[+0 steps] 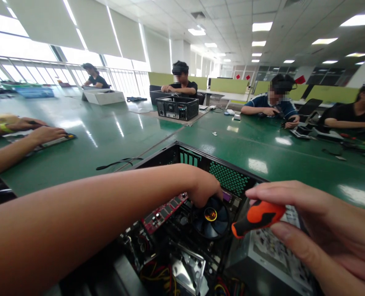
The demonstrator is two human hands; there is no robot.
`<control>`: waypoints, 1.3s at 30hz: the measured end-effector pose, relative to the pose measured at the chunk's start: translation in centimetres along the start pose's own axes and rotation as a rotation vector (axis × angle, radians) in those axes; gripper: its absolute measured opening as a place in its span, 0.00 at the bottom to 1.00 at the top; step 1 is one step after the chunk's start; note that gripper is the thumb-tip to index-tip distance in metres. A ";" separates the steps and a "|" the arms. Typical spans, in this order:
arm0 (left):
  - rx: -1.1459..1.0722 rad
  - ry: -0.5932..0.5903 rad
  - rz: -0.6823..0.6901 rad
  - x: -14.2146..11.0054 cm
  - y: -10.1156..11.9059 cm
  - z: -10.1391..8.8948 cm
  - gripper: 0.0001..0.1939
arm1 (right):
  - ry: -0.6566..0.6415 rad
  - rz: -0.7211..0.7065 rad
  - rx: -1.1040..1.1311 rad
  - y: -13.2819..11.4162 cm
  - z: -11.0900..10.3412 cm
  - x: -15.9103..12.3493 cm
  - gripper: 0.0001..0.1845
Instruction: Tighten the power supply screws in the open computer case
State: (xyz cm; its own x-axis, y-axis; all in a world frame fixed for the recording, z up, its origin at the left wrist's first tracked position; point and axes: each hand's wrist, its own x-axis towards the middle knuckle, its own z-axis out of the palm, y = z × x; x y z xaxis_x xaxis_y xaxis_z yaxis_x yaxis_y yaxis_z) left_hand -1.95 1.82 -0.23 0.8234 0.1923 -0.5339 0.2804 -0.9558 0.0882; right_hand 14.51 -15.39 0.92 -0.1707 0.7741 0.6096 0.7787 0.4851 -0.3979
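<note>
A black computer case (167, 153) lies in front of me with its inside exposed. My left hand (205, 187) reaches into it with curled fingers, at the upper edge of a black CPU cooling fan (211, 216). The fingertips are hidden, so what they grip cannot be seen. My right hand (312, 218) grips a screwdriver by its orange and black handle (262, 213), over the metal power supply (275, 255); no shaft is visible. A red circuit card (165, 213) is fitted left of the fan. Red and yellow cables (158, 273) lie at the near side.
Another person's hands (43, 131) work at the left side of the green table (108, 135). Across it, another person sits behind a second computer case (178, 107). A black cable (117, 163) lies beyond my case. More people work at the right and far left.
</note>
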 end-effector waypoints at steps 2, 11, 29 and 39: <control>-0.002 0.003 -0.005 0.0 0.0 0.1 0.25 | -0.057 -0.024 -0.057 0.2 0.5 -0.1 0.18; 0.001 -0.001 -0.010 0.0 0.0 0.1 0.25 | -0.146 -0.080 -0.109 0.4 1.1 0.7 0.19; 0.007 -0.005 -0.011 0.1 0.1 0.1 0.24 | -0.177 -0.100 -0.052 -0.1 1.0 1.0 0.17; -0.064 0.009 0.002 -0.1 0.1 -0.1 0.26 | -0.235 -0.116 0.096 0.0 0.5 1.0 0.13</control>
State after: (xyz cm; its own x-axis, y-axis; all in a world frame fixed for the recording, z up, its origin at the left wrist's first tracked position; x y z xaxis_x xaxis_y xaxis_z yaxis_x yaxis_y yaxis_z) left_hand -1.93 1.74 -0.05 0.8284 0.1929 -0.5259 0.3096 -0.9401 0.1428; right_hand 14.04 -14.37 1.15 -0.3996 0.7787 0.4837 0.6869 0.6038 -0.4046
